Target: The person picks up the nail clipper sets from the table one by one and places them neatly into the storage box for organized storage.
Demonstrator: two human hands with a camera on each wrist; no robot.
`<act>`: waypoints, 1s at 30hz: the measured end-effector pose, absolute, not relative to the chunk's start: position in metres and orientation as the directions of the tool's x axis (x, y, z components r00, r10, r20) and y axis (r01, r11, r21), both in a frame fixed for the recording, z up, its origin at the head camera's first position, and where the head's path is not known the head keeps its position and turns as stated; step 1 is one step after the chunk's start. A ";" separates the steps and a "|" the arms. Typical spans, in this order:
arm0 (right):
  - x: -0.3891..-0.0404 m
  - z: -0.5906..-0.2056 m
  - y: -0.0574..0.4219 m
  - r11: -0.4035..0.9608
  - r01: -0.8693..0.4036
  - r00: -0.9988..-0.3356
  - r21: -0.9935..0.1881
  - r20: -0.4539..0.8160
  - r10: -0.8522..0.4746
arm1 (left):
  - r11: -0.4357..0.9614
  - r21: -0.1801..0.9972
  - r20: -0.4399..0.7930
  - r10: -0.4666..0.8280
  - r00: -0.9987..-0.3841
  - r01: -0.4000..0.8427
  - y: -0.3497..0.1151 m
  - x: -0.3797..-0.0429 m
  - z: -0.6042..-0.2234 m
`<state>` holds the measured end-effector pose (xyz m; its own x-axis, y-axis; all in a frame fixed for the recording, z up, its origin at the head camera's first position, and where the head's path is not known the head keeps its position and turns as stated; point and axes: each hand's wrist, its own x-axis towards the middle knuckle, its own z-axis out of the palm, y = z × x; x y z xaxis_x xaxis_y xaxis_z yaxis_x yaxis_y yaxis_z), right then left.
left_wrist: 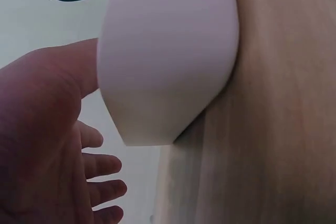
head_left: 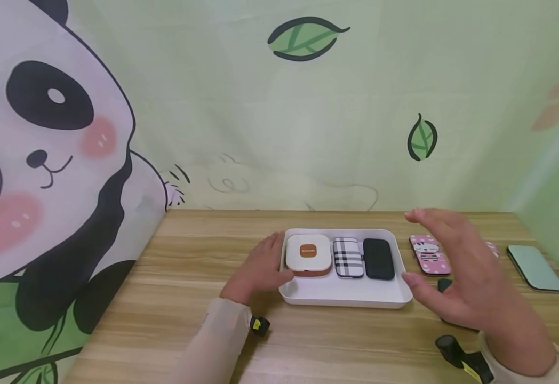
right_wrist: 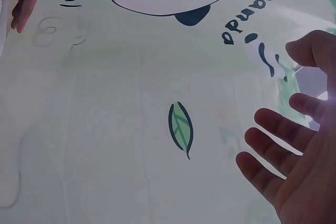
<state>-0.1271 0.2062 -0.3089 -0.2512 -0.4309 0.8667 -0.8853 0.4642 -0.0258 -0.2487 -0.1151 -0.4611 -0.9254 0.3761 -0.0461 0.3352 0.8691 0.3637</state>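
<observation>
A white tray (head_left: 346,294) on the wooden table holds a cream rounded-square case (head_left: 313,261) with a brown label, a plaid case (head_left: 348,258) and a black case (head_left: 378,259), side by side. At the tray's left end is my left hand (head_left: 259,266); its thumb reaches over the rim, and in the left wrist view the other fingers extend loosely apart from the wall. My right hand (head_left: 471,272) hovers past the tray's right end, fingers spread and thumb apart, holding nothing. Beneath it lies a dark green flat case (head_left: 445,285), mostly hidden.
Right of the tray lie a pink cartoon case (head_left: 430,255), another pink item (head_left: 492,248) mostly behind my right hand, and a pale mint case (head_left: 535,268). A printed panda-and-leaf cloth (head_left: 241,117) hangs behind the table (head_left: 202,250).
</observation>
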 end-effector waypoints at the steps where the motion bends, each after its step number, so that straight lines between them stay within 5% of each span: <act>1: -0.127 -0.309 0.206 0.468 -0.883 -0.256 -0.025 0.863 -0.437 | 0.873 0.358 -0.052 0.373 -0.926 0.332 -0.115 -0.249 -0.463; 30: -0.135 -0.322 0.204 0.510 -0.859 -0.322 -0.040 0.816 -0.480 | 0.877 0.394 -0.182 0.368 -0.912 0.275 -0.110 -0.246 -0.469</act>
